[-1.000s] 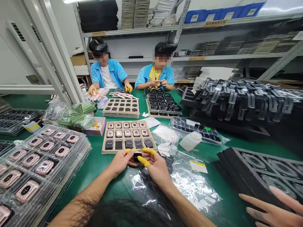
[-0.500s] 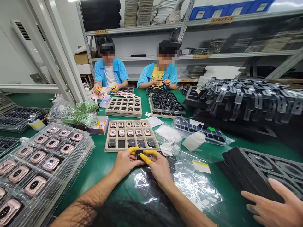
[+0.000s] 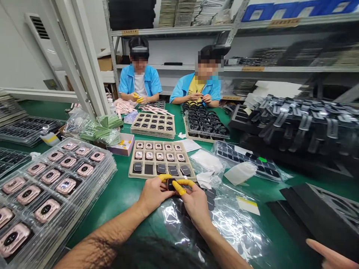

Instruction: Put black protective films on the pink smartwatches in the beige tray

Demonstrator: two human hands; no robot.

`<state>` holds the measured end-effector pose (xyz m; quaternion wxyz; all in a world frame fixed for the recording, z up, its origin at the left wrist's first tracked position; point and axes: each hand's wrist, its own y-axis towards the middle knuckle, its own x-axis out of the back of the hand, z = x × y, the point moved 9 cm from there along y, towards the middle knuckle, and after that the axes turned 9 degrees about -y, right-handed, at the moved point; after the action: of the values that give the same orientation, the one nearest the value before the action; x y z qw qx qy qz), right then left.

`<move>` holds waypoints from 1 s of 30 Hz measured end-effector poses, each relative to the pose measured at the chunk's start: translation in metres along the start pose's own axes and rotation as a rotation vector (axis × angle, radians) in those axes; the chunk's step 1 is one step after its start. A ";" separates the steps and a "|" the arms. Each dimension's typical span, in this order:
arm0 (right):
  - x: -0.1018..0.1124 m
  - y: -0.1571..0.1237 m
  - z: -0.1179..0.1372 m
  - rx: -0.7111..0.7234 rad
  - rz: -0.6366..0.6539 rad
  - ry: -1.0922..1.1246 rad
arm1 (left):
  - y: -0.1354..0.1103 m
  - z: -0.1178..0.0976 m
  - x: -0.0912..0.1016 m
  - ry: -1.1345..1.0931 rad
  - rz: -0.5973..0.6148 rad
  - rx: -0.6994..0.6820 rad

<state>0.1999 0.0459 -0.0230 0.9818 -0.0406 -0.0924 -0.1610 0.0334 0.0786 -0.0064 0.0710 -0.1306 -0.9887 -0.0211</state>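
A small smartwatch case (image 3: 171, 184) with a dark square face and white lettering is held between my two hands, just in front of a beige tray. My left hand (image 3: 153, 197) grips it from the left, a yellow finger cot on its index finger. My right hand (image 3: 195, 203) pinches the right side and face, with yellow cots on thumb and index finger. The beige tray (image 3: 150, 176) carries rows of pink watch cases (image 3: 159, 147) and several dark-faced ones (image 3: 173, 170). Dark flat pieces (image 3: 211, 196) lie beside my right hand, partly hidden by it.
Clear plastic bags (image 3: 238, 228) lie at right, near a white bottle (image 3: 240, 172). Stacked clear trays of pink watches (image 3: 66, 185) stand left. Another person's hand (image 3: 331, 254) is by black foam trays (image 3: 328, 216). Two co-workers sit opposite, behind more trays (image 3: 153, 130).
The view has turned slightly left. My hands keep hold of the watch case. At right the foam trays and the other person's hand have shifted; the far-left co-worker's hands have come together.
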 end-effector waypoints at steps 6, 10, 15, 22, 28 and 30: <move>0.001 0.002 -0.011 -0.107 0.001 -0.054 | -0.001 0.001 0.000 0.045 -0.028 -0.105; 0.001 0.004 -0.013 -0.081 0.001 -0.043 | -0.003 0.002 -0.002 0.079 -0.027 -0.130; -0.002 0.003 -0.012 -0.039 0.027 -0.037 | -0.004 0.001 -0.004 0.090 0.002 -0.121; -0.005 0.000 -0.009 -0.066 0.058 0.039 | -0.001 -0.002 -0.002 0.002 0.007 -0.077; 0.005 -0.010 0.015 0.122 -0.051 0.086 | -0.006 -0.016 0.000 -0.037 -0.052 -0.204; 0.008 -0.015 0.024 0.205 -0.099 0.091 | -0.009 -0.021 0.001 -0.040 -0.073 -0.286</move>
<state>0.1989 0.0321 0.0026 0.9748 0.0721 -0.0655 -0.2005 0.0329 0.0686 0.0147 0.0313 -0.1036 -0.9809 -0.1616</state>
